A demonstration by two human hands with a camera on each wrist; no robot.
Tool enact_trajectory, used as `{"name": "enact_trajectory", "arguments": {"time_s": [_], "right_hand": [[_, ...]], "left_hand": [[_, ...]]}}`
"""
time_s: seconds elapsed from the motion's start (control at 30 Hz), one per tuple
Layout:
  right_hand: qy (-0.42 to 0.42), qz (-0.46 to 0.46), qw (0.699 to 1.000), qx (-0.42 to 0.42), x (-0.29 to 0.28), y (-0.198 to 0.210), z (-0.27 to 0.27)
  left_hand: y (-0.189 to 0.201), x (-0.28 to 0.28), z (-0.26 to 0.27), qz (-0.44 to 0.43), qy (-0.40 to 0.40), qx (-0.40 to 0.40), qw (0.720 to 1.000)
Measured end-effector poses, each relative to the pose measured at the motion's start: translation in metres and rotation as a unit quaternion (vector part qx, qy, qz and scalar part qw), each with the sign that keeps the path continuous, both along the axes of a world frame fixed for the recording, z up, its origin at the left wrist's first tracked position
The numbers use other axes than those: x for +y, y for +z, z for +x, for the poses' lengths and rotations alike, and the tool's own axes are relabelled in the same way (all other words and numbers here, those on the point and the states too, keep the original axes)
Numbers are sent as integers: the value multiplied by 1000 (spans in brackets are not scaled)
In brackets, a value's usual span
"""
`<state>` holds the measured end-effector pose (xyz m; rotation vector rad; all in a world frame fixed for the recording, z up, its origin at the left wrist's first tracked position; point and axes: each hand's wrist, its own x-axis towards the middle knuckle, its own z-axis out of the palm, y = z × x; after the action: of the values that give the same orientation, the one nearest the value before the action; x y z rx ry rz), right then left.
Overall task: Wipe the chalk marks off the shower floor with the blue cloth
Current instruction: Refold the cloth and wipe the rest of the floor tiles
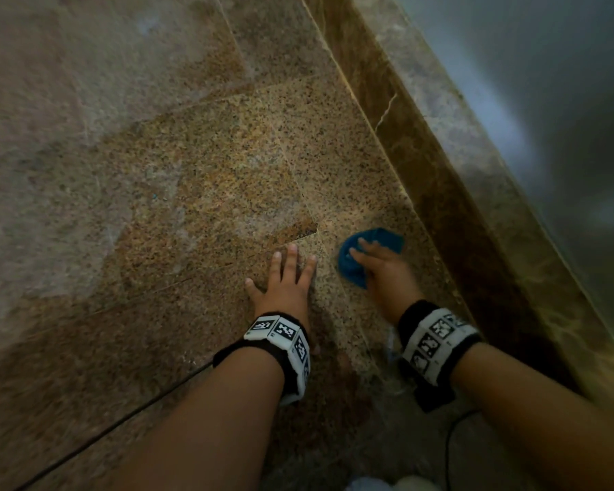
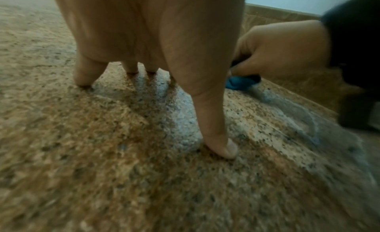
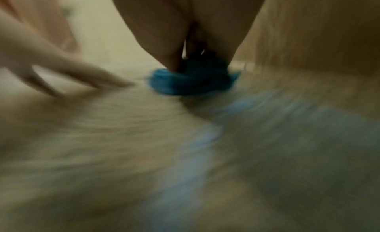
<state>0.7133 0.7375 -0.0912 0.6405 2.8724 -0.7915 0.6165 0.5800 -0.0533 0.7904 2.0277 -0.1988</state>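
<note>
My right hand point(image 1: 376, 267) holds the bunched blue cloth point(image 1: 351, 269) against the speckled granite shower floor point(image 1: 192, 171), close to the brown stone curb. The cloth point(image 2: 239, 83) shows under the right hand in the left wrist view, and the cloth point(image 3: 191, 82) is blurred by motion in the right wrist view. My left hand point(image 1: 284, 274) lies flat on the floor just left of the cloth, fingers spread and straight. A pale blue chalk smear point(image 2: 298, 115) runs across the floor behind the cloth; the chalk smear point(image 3: 197, 138) also shows in the right wrist view.
A brown marble curb point(image 1: 440, 171) runs diagonally along the right side, with a grey wall point(image 1: 564, 101) beyond it. Whitish haze point(image 1: 50, 154) covers the floor at the left. A dark grout line point(image 1: 121, 419) crosses the near floor. A thin black cable point(image 1: 451, 441) lies bottom right.
</note>
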Motion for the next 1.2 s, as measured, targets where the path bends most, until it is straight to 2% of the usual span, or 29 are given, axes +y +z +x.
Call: {"name": "enact_trajectory", "arguments": {"time_s": [0.07, 0.17, 0.2, 0.23, 0.37, 0.4, 0.47, 0.57, 0.63, 0.7, 0.77, 0.8, 0.87, 1.0, 1.1, 1.2], "right_hand": [[35, 8, 999, -18, -22, 4, 5], [189, -26, 981, -12, -34, -1, 22], [197, -40, 980, -6, -25, -2, 20], [172, -48, 984, -6, -14, -1, 14], [-27, -17, 999, 17, 29, 0, -6], [-32, 12, 999, 11, 28, 2, -8], [17, 61, 998, 4, 11, 0, -2], [102, -1, 995, -8, -13, 6, 13], [145, 1, 989, 2, 4, 1, 13], [82, -34, 996, 11, 21, 0, 1], [-19, -24, 1000, 5, 27, 1, -7], [-41, -20, 999, 15, 25, 0, -7], [-26, -18, 999, 13, 6, 4, -2], [134, 12, 990, -35, -18, 1, 21], [26, -83, 996, -28, 5, 9, 15], [-34, -31, 998, -45, 36, 10, 12]], "left_hand": [[0, 0, 0, 0, -1, 7, 1000], [-1, -1, 1, 1, 0, 10, 1000], [-1, -1, 1, 0, 1, 8, 1000], [-1, -1, 1, -2, -1, 7, 1000], [0, -1, 0, 2, -4, 3, 1000], [1, -1, 0, 3, -4, 3, 1000], [2, -1, 0, 2, -3, 5, 1000], [1, 0, 2, 5, 3, 11, 1000], [-1, 1, 2, 4, 5, 14, 1000], [-2, 0, 2, 3, 5, 16, 1000], [-2, 0, 2, 3, 2, 17, 1000], [-3, 0, 2, 2, 2, 17, 1000], [-3, 0, 2, 1, 3, 17, 1000], [-1, 1, 2, -8, 5, 15, 1000], [-2, 1, 3, -5, -1, 21, 1000], [-4, 0, 3, 2, -3, 29, 1000]]}}
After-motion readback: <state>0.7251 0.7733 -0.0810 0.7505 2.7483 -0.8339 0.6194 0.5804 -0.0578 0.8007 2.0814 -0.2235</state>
